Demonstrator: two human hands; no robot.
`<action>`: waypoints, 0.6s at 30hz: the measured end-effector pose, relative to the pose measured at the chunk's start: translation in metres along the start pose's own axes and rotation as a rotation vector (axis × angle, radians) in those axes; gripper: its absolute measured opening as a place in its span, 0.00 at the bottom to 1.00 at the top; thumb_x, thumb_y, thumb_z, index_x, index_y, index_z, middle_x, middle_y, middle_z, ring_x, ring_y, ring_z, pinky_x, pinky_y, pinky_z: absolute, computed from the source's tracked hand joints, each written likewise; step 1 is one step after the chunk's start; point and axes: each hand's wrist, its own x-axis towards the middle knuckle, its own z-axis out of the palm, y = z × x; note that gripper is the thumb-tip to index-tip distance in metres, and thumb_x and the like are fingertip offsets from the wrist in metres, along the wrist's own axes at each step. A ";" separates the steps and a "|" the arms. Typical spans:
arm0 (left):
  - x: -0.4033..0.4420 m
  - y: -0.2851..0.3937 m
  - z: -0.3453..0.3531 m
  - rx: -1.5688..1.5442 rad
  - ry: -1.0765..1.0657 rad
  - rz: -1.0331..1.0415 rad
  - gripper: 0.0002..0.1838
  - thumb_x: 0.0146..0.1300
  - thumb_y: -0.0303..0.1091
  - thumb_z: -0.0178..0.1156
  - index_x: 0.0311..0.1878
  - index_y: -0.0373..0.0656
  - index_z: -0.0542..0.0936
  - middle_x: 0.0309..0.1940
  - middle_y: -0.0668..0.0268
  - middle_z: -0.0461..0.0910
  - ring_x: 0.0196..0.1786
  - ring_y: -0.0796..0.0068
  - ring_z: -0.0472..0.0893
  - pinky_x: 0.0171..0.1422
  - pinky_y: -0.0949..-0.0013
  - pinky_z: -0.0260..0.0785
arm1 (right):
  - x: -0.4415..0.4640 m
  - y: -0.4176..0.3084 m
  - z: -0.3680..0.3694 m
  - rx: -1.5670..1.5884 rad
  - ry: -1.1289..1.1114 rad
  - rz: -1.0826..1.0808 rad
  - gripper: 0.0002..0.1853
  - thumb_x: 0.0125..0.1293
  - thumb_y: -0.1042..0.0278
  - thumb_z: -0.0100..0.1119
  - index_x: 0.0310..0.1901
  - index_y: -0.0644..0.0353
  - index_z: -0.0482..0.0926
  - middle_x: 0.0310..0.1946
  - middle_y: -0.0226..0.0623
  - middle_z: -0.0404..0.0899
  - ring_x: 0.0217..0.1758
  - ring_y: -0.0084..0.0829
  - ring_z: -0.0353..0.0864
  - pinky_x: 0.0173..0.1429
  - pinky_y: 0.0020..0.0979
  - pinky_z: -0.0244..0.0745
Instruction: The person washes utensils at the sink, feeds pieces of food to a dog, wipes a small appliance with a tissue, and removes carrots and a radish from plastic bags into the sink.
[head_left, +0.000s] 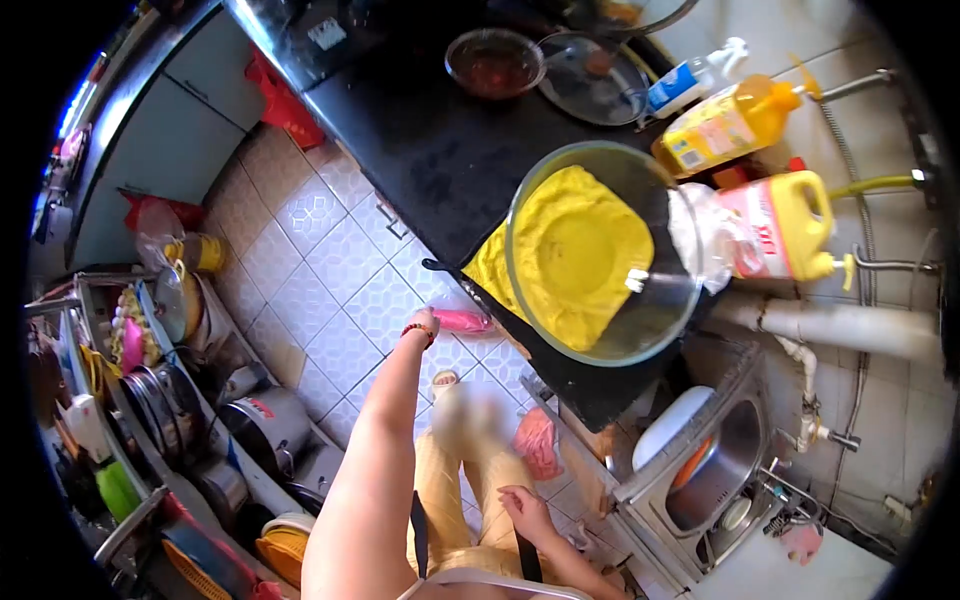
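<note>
My left hand (424, 321), with a beaded bracelet at the wrist, reaches out over the tiled floor. Its fingers are closed on a pink plastic packet (463, 321) that points toward the counter; the packet's contents cannot be made out. Low by my thigh is my right hand (524, 512), fingers spread and holding nothing. On the black counter's near corner stands a large clear glass bowl (672, 320). A bright yellow cloth (577, 250) shows through it; whether the cloth lies inside or underneath I cannot tell.
Along the counter are a smaller bowl (494, 63), a glass lid (594, 80), a spray bottle (690, 80) and yellow jugs (790, 225). A metal sink (725, 465) stands at right. Racks of pots (262, 425) fill the left. A pink bag (538, 443) lies near my legs.
</note>
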 end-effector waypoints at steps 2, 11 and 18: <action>0.034 -0.009 0.027 0.079 -0.027 0.047 0.21 0.60 0.36 0.47 0.56 0.42 0.70 0.50 0.48 0.74 0.54 0.51 0.73 0.58 0.58 0.66 | 0.022 0.027 0.006 -0.005 0.033 -0.027 0.10 0.64 0.68 0.52 0.43 0.63 0.76 0.31 0.39 0.81 0.33 0.25 0.81 0.38 0.24 0.74; 0.132 -0.033 0.125 -0.488 0.145 -0.108 0.17 0.61 0.38 0.46 0.50 0.43 0.74 0.49 0.54 0.72 0.54 0.59 0.71 0.57 0.63 0.62 | 0.092 0.069 0.018 0.117 0.079 0.027 0.10 0.66 0.69 0.50 0.45 0.63 0.75 0.33 0.36 0.81 0.36 0.22 0.80 0.42 0.23 0.74; 0.056 -0.024 0.096 -0.410 -0.061 -0.121 0.32 0.61 0.59 0.39 0.45 0.39 0.78 0.43 0.48 0.77 0.51 0.55 0.74 0.58 0.60 0.61 | 0.053 0.018 0.004 0.049 0.204 -0.081 0.10 0.59 0.62 0.58 0.40 0.56 0.80 0.33 0.47 0.78 0.37 0.45 0.75 0.42 0.40 0.70</action>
